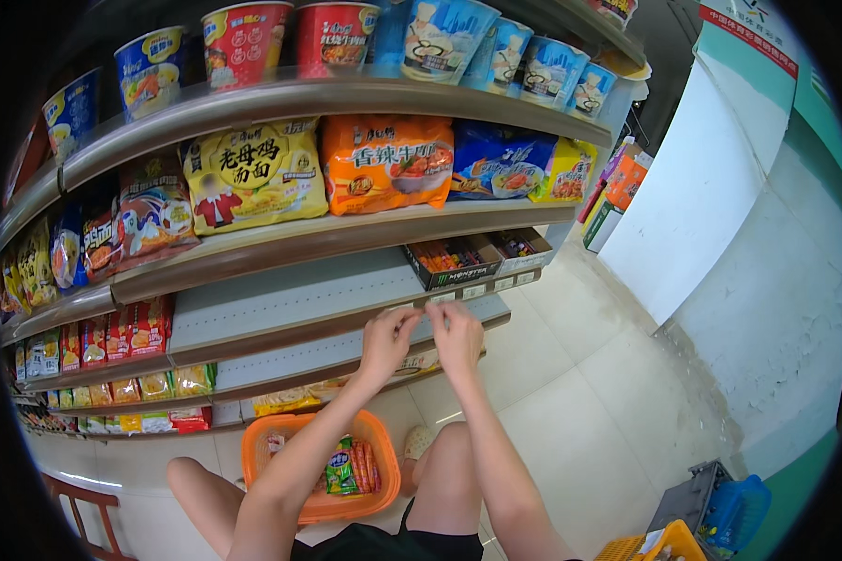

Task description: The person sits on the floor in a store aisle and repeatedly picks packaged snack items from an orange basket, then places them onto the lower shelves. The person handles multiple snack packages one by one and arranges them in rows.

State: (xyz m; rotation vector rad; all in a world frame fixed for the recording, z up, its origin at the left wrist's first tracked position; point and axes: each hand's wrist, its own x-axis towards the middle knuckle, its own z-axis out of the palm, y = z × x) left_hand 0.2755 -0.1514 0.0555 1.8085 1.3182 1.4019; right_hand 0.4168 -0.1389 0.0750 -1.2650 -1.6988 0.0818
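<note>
My left hand point(387, 336) and my right hand point(457, 333) are raised close together before the grey perforated shelf point(302, 287), fingertips pinched near its price-label edge. Whether something small is between the fingers cannot be made out. Just above and behind my right hand, a black cardboard box point(459, 275) of orange-wrapped sticks stands on that shelf. A second open box point(533, 261) adjoins it on the right. Below my forearms, an orange plastic basket point(254, 449) sits on the floor between my legs. It holds a green packet point(339, 468) and several red-wrapped sticks point(366, 464).
Noodle cups point(248, 49) line the top shelf, with bagged instant noodles point(256, 175) beneath. Red snack packets point(147, 326) fill the lower left. A yellow basket point(677, 541) and blue plastic container point(737, 515) stand lower right. A wooden chair point(88, 501) is lower left.
</note>
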